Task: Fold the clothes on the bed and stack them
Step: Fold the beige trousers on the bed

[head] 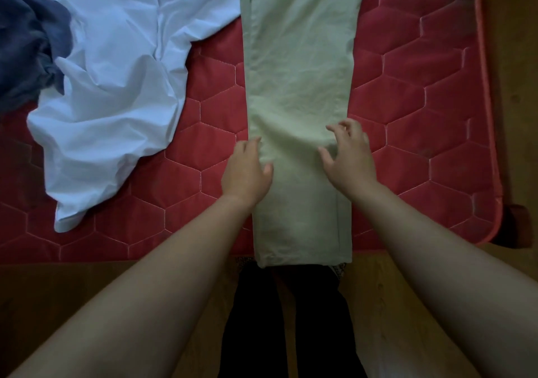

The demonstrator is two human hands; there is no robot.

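While left hand [247,171], right hand [349,156] flank trousers [300,57], bed [422,101] holds shirt [116,72].

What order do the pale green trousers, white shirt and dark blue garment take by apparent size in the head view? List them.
Tied first: pale green trousers and white shirt, about alike, both cut off at the top.
Last: dark blue garment, smallest, partly out of frame.

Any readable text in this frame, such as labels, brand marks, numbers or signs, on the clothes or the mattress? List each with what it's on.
None can be read. The pale green trousers, the white shirt, the blue garment and the red quilted mattress show no print, tag, logo or number.
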